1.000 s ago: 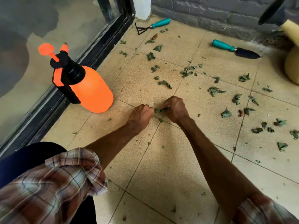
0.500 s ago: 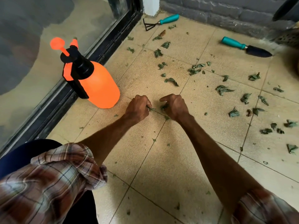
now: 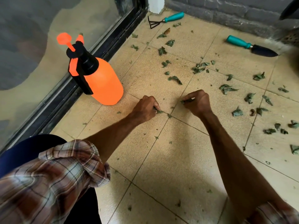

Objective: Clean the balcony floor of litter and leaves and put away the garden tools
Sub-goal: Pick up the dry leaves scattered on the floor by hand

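Note:
Dry green leaves [image 3: 226, 88] lie scattered over the beige tiled floor [image 3: 174, 159], mostly to the right and ahead. My left hand [image 3: 145, 109] is curled low on the floor and pinches a small leaf at its fingertips. A short way to its right, my right hand [image 3: 198, 101] is curled round a few leaf pieces. A teal-handled hand rake [image 3: 165, 19] lies at the far corner. A teal-handled trowel [image 3: 250, 46] lies at the back right.
An orange spray bottle [image 3: 97, 78] with a black pump head stands by the black sliding-door track [image 3: 77, 88] on the left. A grey brick wall [image 3: 226, 12] closes the back. A perforated dark object [image 3: 291, 37] sits at the far right edge.
My hands have drawn apart: the left stays low on the tile joint, the right has shifted right with leaf pieces in it. The view has tilted slightly toward the far corner.

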